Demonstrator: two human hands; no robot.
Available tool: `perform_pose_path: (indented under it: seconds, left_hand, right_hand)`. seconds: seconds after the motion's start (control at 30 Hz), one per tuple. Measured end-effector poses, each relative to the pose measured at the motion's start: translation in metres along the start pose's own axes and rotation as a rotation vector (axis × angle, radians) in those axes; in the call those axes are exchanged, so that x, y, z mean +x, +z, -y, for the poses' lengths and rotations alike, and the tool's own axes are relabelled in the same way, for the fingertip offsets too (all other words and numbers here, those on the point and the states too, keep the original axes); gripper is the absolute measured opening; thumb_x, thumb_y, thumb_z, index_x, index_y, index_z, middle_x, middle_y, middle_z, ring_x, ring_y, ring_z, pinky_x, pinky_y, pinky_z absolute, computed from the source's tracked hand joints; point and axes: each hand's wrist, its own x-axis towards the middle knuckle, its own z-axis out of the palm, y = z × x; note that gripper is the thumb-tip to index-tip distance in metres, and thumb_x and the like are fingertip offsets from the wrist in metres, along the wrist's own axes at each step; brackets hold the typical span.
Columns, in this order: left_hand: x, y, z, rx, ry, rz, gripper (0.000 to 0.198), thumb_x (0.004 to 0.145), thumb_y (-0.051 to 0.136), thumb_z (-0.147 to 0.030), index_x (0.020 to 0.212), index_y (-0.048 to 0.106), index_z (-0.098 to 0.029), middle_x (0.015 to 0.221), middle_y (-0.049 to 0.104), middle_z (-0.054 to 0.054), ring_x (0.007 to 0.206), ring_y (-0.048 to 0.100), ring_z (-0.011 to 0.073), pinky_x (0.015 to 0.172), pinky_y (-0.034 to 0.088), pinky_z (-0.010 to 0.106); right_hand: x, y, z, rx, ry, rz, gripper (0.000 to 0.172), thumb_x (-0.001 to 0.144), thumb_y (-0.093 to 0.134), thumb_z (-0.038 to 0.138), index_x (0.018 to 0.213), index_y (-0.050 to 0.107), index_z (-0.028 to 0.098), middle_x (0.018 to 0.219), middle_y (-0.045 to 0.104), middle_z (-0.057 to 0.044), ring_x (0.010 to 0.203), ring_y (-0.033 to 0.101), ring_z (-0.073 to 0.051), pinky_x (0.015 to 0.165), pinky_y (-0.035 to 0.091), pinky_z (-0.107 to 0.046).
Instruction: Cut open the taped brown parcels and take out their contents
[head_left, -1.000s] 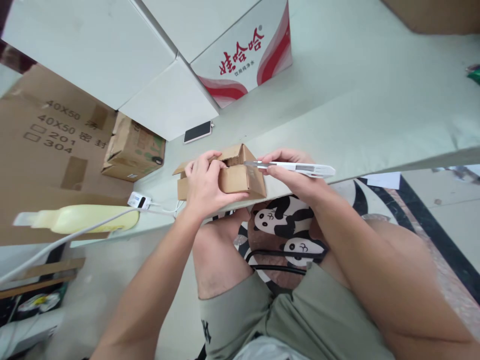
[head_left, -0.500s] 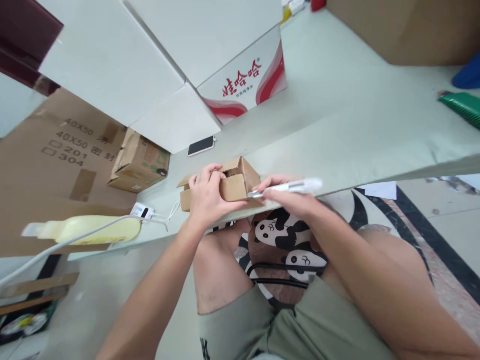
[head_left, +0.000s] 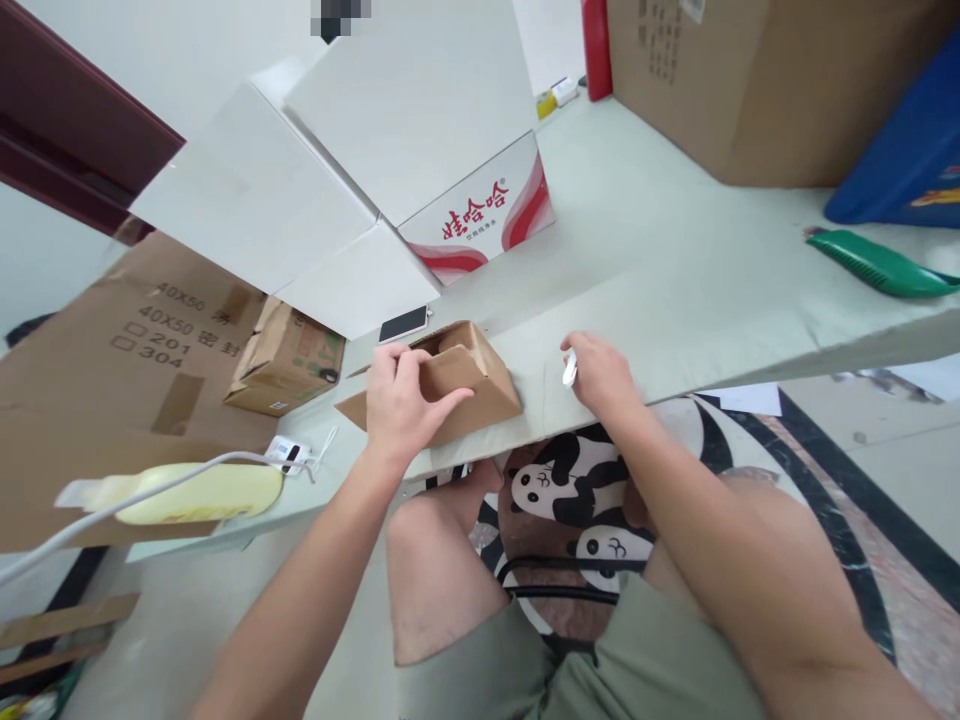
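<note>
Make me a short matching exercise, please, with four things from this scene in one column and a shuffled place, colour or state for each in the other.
Things:
1. Small cardboard box
2. White tool
3. Phone
4. Plastic bottle

Descriptions:
A. Pale yellow
B. Gripped in the right hand
C. Held by the left hand
D. Lying flat, dark face up

Right pairs: 1-C, 2-B, 3-D, 4-A

Cardboard box (head_left: pixel 487 390): brown, open, lies near edge of table (head_left: pixel 675 250). White knife (head_left: pixel 570 368): sits mostly hidden in right hand (head_left: pixel 606 378).
</note>
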Motion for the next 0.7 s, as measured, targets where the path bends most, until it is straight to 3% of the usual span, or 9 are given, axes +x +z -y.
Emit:
perform_pose_path:
  seconds: [0.13, 0.23, 0.33, 0.4, 0.47, 0.6, 0.63, 0.7]
  left_hand:
    - [-0.017, -0.011, -0.008, 0.001, 0.168, 0.007, 0.035, 0.088, 0.079, -0.037, 0.108, 0.056, -0.02, 0.1, 0.062, 0.006, 0.086, 0.066, 0.0221, 0.069, 0.052, 0.03]
    - [-0.033, -0.013, -0.019, 0.027, 0.238, -0.014, 0.021, 0.097, 0.068, -0.034, 0.107, 0.056, -0.019, 0.096, 0.063, 0.005, 0.079, 0.065, 0.0194, 0.061, 0.048, 0.027]
    - [-0.038, -0.011, -0.038, 0.025, 0.19, 0.003, 0.01, 0.101, 0.06, -0.03, 0.1, 0.059, -0.019, 0.091, 0.064, 0.004, 0.076, 0.066, 0.0185, 0.058, 0.045, 0.026]
    - [-0.032, -0.011, -0.052, 0.01, 0.1, 0.081, 0.011, 0.102, 0.057, -0.027, 0.096, 0.062, -0.02, 0.091, 0.066, 0.005, 0.078, 0.067, 0.0192, 0.058, 0.045, 0.027]
    - [-0.021, -0.015, -0.064, -0.043, 0.013, 0.222, 0.013, 0.101, 0.055, -0.027, 0.095, 0.065, -0.021, 0.093, 0.069, 0.006, 0.08, 0.068, 0.0205, 0.06, 0.046, 0.028]
    - [0.005, -0.031, -0.063, -0.316, -0.062, 0.613, 0.024, 0.099, 0.052, -0.039, 0.094, 0.07, -0.024, 0.095, 0.077, 0.005, 0.083, 0.072, 0.024, 0.071, 0.054, 0.034]
    - [0.011, -0.034, -0.057, -0.362, -0.074, 0.666, 0.029, 0.1, 0.049, -0.041, 0.098, 0.072, -0.024, 0.101, 0.079, 0.006, 0.09, 0.074, 0.0258, 0.077, 0.057, 0.036]
    - [0.02, -0.038, -0.042, -0.367, -0.11, 0.658, 0.037, 0.1, 0.044, -0.042, 0.11, 0.074, -0.022, 0.119, 0.078, 0.008, 0.108, 0.073, 0.0297, 0.093, 0.057, 0.042]
  right_hand:
    - [0.007, 0.008, -0.017, -0.023, 0.014, -0.009, 0.047, 0.082, 0.043, 0.0, 0.117, 0.068, 0.016, 0.129, 0.068, -0.019, 0.12, 0.062, -0.033, 0.1, 0.052, -0.049]
    - [0.007, 0.004, -0.012, 0.056, -0.024, -0.094, 0.041, 0.084, 0.049, 0.008, 0.12, 0.068, 0.014, 0.141, 0.062, -0.021, 0.134, 0.056, -0.036, 0.114, 0.044, -0.057]
    - [-0.006, -0.006, 0.017, 0.36, -0.289, -0.102, 0.032, 0.088, 0.054, 0.026, 0.115, 0.069, 0.021, 0.135, 0.067, -0.015, 0.129, 0.061, -0.032, 0.114, 0.046, -0.055]
    - [-0.017, -0.012, 0.04, 0.57, -0.529, -0.026, 0.033, 0.084, 0.058, 0.028, 0.114, 0.069, 0.025, 0.129, 0.07, -0.01, 0.127, 0.063, -0.029, 0.115, 0.046, -0.051]
    - [-0.027, -0.014, 0.056, 0.685, -0.625, 0.009, 0.029, 0.076, 0.058, 0.021, 0.102, 0.068, 0.026, 0.115, 0.074, -0.007, 0.121, 0.065, -0.027, 0.113, 0.048, -0.048]
    - [-0.032, -0.015, 0.055, 0.714, -0.432, -0.018, 0.015, 0.063, 0.049, 0.012, 0.068, 0.055, 0.026, 0.074, 0.066, -0.003, 0.093, 0.07, -0.026, 0.09, 0.056, -0.044]
    - [-0.032, -0.016, 0.051, 0.729, -0.405, -0.01, 0.015, 0.06, 0.048, 0.012, 0.065, 0.053, 0.026, 0.071, 0.064, -0.003, 0.091, 0.07, -0.026, 0.088, 0.056, -0.044]
    - [-0.031, -0.017, 0.046, 0.775, -0.409, 0.016, 0.016, 0.057, 0.047, 0.012, 0.063, 0.051, 0.026, 0.068, 0.063, -0.002, 0.088, 0.07, -0.025, 0.096, 0.054, -0.047]
